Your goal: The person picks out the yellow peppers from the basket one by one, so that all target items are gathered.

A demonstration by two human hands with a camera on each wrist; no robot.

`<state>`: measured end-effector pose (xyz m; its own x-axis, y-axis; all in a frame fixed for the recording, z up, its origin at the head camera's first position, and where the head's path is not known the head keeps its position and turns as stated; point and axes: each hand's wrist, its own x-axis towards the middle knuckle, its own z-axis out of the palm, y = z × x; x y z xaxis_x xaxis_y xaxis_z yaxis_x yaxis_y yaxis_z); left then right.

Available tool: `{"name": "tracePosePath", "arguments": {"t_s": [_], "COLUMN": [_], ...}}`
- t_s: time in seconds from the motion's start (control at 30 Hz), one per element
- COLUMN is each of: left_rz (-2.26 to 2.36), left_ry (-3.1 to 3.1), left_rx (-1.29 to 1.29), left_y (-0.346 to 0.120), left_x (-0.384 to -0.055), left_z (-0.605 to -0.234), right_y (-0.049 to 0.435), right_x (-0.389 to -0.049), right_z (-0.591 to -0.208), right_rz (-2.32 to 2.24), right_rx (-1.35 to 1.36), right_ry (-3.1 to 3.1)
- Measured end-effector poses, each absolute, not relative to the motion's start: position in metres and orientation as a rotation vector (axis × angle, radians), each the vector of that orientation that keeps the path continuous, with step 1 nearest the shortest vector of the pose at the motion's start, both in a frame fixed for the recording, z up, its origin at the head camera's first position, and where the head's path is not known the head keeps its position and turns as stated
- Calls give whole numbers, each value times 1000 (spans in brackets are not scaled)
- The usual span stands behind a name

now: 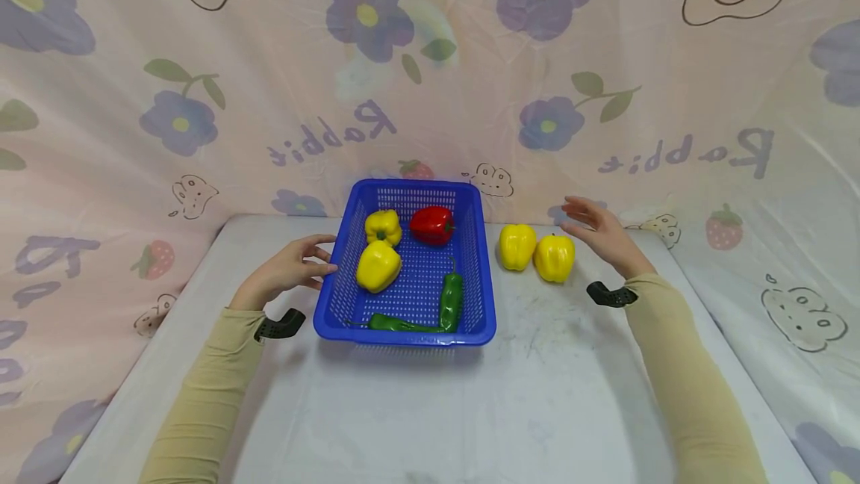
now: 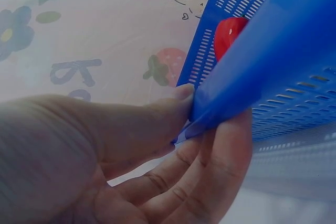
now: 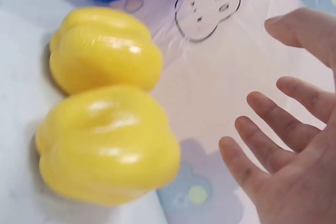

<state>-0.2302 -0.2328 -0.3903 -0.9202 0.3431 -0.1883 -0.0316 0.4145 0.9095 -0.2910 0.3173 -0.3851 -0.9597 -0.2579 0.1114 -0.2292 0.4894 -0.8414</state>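
Note:
A blue plastic basket [image 1: 405,338] stands mid-table. My left hand [image 1: 285,272] holds its left rim; in the left wrist view the thumb [image 2: 152,121] lies at the rim's edge and the fingers reach underneath. Inside the basket are a yellow bell pepper [image 1: 378,267], a second yellow bell pepper [image 1: 383,228], a red bell pepper [image 1: 431,225] and long green chili peppers [image 1: 451,301]. Right of the basket, two more yellow bell peppers, one [image 1: 516,247] beside the other [image 1: 555,258], sit on the table. My right hand [image 1: 602,236], fingers spread and holding nothing, hovers just right of them.
The white table [image 1: 430,409] carries the basket and the loose peppers. Behind it and at both sides hangs a pale pink cloth [image 1: 443,110] with flowers, rabbits and lettering. Each wrist wears a black device, one on the left [image 1: 281,325] and one on the right [image 1: 610,295].

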Motion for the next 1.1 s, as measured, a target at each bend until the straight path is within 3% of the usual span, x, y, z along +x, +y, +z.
{"name": "tracePosePath", "arguments": {"t_s": [0.43,1.1], "left_rz": [1518,1542], "left_ry": [2320,2310], "left_rx": [266,284], "left_y": [-232,-233], "left_x": [-229,-230], "left_z": [-387,-391], "right_y": [268,183], "right_x": [-289,-290], "right_z": [-357,-343], "right_rz": [-1615,-1774], "right_rx": [-428,-511], "right_ry": [2614,2337]}}
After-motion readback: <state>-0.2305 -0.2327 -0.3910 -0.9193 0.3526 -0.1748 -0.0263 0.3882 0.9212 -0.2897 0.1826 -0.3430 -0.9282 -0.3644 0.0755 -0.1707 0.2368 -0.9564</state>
